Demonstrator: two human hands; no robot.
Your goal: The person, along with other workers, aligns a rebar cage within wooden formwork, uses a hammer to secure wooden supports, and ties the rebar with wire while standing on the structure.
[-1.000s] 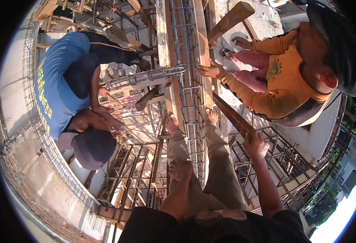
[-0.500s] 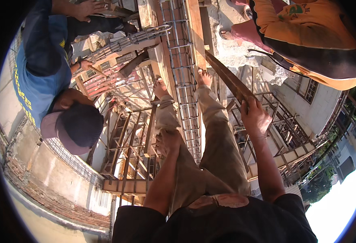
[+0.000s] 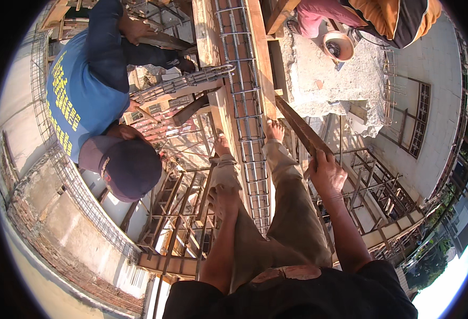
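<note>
The right hand [image 3: 325,175], right of centre in the frame, is closed around the near end of a long wooden plank [image 3: 297,127], which slants up and left toward the concrete slab [image 3: 329,80] at upper centre-right. The left hand [image 3: 224,199], at centre, rests flat on the person's left knee, fingers loosely spread and gripping nothing. The person sits astride a rebar cage [image 3: 247,106] lying in a wooden beam form [image 3: 263,58], bare feet on either side of it. The cage is tied and seated in the form; no concrete shows in it, so pouring appears outstanding. The plank is held, not yet fixed in any position. At upper left a co-worker in a blue shirt [image 3: 79,90] and dark cap [image 3: 125,167] bends over a second rebar cage [image 3: 183,82]. A bowl [image 3: 337,47] sits on the slab at top.
</note>
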